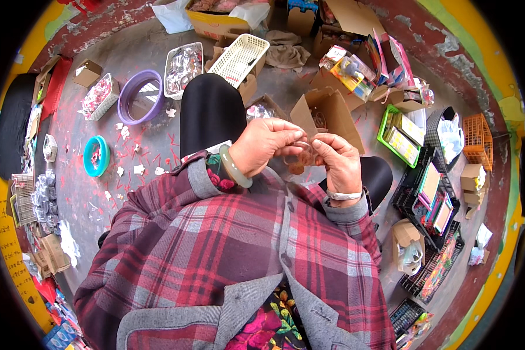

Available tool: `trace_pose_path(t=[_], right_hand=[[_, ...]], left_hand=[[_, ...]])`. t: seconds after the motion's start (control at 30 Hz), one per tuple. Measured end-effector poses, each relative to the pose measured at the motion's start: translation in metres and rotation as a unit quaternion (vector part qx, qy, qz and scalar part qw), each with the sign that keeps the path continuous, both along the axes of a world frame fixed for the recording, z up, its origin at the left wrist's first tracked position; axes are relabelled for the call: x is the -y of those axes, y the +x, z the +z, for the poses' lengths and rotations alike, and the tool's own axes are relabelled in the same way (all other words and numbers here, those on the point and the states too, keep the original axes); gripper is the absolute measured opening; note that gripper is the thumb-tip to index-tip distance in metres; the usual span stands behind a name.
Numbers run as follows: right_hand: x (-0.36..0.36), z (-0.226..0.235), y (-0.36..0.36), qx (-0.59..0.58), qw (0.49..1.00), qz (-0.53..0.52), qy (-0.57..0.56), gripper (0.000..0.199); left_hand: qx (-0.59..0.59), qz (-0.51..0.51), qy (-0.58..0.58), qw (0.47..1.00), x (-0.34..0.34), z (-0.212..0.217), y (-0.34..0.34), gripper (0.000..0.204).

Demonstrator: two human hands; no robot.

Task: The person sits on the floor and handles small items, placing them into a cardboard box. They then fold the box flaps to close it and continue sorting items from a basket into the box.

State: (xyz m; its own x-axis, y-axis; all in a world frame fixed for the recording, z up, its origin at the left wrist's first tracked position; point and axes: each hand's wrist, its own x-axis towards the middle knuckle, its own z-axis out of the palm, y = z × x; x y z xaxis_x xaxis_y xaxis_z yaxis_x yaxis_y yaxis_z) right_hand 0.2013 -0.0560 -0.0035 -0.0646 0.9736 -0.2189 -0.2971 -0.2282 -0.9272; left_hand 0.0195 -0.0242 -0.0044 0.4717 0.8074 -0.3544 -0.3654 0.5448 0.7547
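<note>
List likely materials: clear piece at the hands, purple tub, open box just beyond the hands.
Clear piece, between left hand and right hand: probably thin plastic, glossy; see-through with highlights, but too small to be sure.
Purple tub: likely moulded plastic, light sheen; even colour, smooth rim.
Open box: cardboard, matt; plain brown, flat folding flaps.

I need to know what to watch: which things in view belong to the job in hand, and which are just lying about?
Likely in use:
- small clear round item, at the fingertips of the left hand and right hand
- perhaps the open cardboard box just beyond

Apparently lying about:
- purple basin
- turquoise tub
- cream basket
- green crate
- orange crate
</note>
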Motion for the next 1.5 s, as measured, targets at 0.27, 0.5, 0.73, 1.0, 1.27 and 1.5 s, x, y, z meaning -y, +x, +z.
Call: trace_pose_path(t=[0.27,0.5,0.73,1.0,1.27,1.5], right_hand=[[0.0,-0.002,0.001,-0.012,1.0,-0.002,0.022,0.013],[0.002,0.003,-0.001,-0.01,1.0,0.003,0.02,0.014],[0.002,0.001,0.001,-0.029,0.999,0.0,0.025,0.017],[0.003,-0.004,0.003,-0.08,0.997,-0.003,0.013,0.014],[0.003,-0.005,0.004,-0.057,0.997,0.013,0.048,0.012],[0.003,-0.001,0.002,-0.027,0.996,0.026,0.076,0.013]], left_hand=[[-0.006,-0.024,-0.023,0.999,0.0,0.012,-0.001,0.023],[-0.026,-0.032,-0.004,0.999,0.002,0.013,-0.001,0.025],[-0.006,-0.042,-0.013,0.999,0.002,0.019,-0.005,0.023],[0.005,-0.03,-0.007,1.0,0.001,0.019,-0.004,0.022],[0.039,-0.026,0.008,0.999,-0.001,0.022,-0.005,0.017],[-0.026,-0.016,0.069,0.997,-0.001,0.017,-0.002,0.019]])
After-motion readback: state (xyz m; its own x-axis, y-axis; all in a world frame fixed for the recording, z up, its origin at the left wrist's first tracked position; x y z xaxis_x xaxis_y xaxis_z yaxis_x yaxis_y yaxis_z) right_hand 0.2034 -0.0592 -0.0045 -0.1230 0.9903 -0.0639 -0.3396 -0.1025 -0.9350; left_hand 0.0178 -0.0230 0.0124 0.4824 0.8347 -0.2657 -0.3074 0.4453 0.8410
